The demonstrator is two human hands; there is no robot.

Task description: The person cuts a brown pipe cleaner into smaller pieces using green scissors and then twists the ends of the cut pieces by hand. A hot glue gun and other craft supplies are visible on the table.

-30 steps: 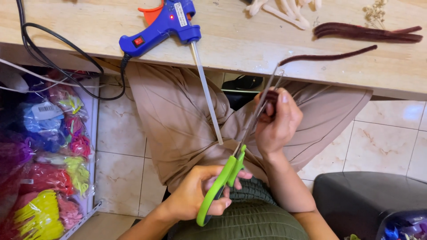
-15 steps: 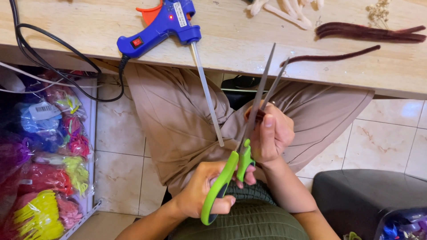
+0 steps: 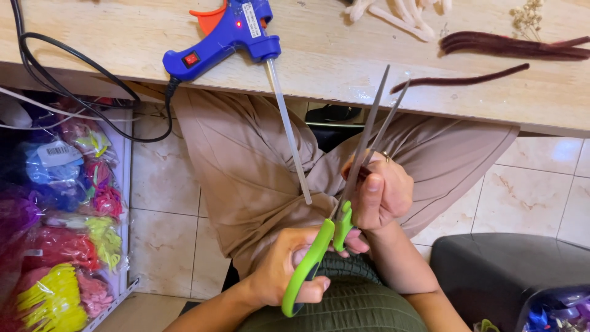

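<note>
The glue gun (image 3: 224,37) lies on the table (image 3: 332,55), above the scissors (image 3: 335,209) held over the lap.

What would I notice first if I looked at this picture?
Probably the green-handled scissors in the middle, held in the left hand with the long blades open and pointing up toward the wooden table. The right hand is closed around something dark red right by the blades. Next, the bright blue glue gun lying on the table at the top, with its clear glue stick poking out over the edge.
</note>
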